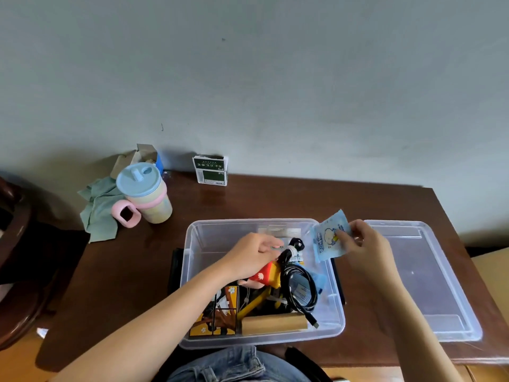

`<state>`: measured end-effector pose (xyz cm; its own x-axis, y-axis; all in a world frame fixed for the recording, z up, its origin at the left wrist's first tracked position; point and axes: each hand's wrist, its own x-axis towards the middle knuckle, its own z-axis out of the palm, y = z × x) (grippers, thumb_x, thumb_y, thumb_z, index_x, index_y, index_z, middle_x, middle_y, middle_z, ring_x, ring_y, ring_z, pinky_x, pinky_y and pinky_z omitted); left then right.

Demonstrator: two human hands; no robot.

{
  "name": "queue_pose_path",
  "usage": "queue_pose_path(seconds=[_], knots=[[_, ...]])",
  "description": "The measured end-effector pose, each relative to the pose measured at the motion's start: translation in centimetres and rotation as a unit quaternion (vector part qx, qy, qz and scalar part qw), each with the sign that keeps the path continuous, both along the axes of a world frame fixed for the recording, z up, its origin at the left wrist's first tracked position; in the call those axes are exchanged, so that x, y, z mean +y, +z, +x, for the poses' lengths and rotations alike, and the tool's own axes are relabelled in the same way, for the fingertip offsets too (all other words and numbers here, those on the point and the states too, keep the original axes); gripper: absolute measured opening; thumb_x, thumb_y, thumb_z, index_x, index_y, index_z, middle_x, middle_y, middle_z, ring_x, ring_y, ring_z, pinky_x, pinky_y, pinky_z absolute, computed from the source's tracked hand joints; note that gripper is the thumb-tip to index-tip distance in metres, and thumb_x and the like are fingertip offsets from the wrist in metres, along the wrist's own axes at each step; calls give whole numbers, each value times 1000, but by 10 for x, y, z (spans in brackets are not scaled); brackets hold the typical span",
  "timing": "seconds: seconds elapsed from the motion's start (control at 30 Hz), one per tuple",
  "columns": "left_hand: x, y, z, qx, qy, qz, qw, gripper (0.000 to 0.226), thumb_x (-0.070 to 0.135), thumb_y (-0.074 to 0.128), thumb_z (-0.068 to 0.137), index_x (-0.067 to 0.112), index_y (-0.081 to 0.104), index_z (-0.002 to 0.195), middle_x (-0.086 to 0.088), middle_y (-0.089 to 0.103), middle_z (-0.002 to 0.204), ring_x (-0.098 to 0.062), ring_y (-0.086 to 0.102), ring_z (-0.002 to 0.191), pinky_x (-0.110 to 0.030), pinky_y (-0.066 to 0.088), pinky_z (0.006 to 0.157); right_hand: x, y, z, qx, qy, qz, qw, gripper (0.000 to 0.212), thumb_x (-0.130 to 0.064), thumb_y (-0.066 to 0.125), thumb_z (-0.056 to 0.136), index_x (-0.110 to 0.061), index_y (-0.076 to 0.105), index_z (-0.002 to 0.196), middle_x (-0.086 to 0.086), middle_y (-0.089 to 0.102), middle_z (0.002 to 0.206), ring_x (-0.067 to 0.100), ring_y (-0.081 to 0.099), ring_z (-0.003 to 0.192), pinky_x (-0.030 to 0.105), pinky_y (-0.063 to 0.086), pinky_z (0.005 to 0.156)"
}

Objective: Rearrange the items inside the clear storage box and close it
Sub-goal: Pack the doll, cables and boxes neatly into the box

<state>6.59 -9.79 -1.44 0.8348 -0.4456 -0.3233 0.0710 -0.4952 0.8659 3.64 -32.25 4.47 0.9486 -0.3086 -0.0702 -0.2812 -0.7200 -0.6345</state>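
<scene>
The clear storage box (pixel 192 244) sits open on the brown table, its far left part bare. Inside lie a coiled black cable (pixel 298 282), a doll in a red dress (pixel 264 275), a picture-block puzzle (pixel 220 312) and a wooden block (pixel 274 322). My left hand (pixel 252 253) reaches into the box and grips the top of the doll and cable bundle. My right hand (pixel 363 244) pinches a small light-blue packet (pixel 327 238) above the box's far right corner. The clear lid (pixel 424 279) lies flat on the table to the right.
A blue-lidded cup with a pink handle (pixel 144 194) stands at the back left beside a green cloth (pixel 97 210) and an open carton (pixel 140 157). A green-and-white box (pixel 210 170) stands against the wall. A dark chair (pixel 16 244) is at the left.
</scene>
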Motion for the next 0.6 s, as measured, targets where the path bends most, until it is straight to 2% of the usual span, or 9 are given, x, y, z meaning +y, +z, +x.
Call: queue_pose_path(seconds=[0.07,0.13,0.2,0.3,0.33,0.4,0.47,0.53,0.6], knots=[[-3,-1,-1,26,29,-19,999,33,35,54,95,18,63,122,1,66,120,-12,63,106,-35,51,93,4,3,-6,-28,-38,114,992,16,-14,57,94,-8,53,80,1,60,62,7,49,43,17,39,42],[-4,1,-2,114,99,-92,984,40,41,54,93,10,64,117,-6,67,111,-16,67,91,-35,57,82,14,7,-11,-49,-45,264,962,8,-9,53,95,-7,56,87,1,63,65,5,54,45,15,45,43],[-2,7,-1,207,141,-180,951,46,42,50,92,3,61,114,-13,67,103,-17,67,81,-26,58,71,32,8,-16,-36,-14,400,916,9,-5,52,95,-11,59,97,2,70,75,11,65,57,20,52,49],[14,16,1,278,208,-328,878,36,36,55,90,7,60,110,-16,67,100,-24,67,82,-29,59,68,67,-2,-22,46,73,458,885,14,-7,56,92,-8,59,106,7,73,86,19,70,68,24,55,55],[23,17,4,258,240,-341,872,28,30,58,89,9,61,107,-14,68,99,-23,67,84,-32,57,68,78,-6,-23,80,105,451,883,14,-9,58,92,-10,60,106,6,73,86,19,70,68,24,55,56],[44,18,10,165,307,-283,894,14,17,62,89,10,64,101,-10,67,94,-21,65,83,-32,54,67,95,-17,-21,134,155,394,896,11,-14,60,92,-14,61,103,3,73,84,16,69,69,26,56,58],[69,17,15,49,329,-175,927,12,10,65,87,9,65,99,-2,67,84,-9,62,74,-17,48,60,105,-27,-12,147,160,309,926,9,-18,60,92,-15,61,100,1,71,86,15,69,71,31,58,60],[92,16,18,-60,288,-66,954,9,9,67,86,14,65,94,8,67,82,0,62,71,-7,43,55,110,-36,-1,119,157,202,959,5,-21,59,92,-17,61,96,-3,69,88,16,67,76,34,58,67],[106,15,18,-130,220,24,967,12,10,66,87,21,64,90,13,66,86,-1,62,79,-8,42,60,115,-42,9,81,193,91,974,7,-22,56,92,-21,62,96,-8,68,92,12,64,83,30,54,75]])
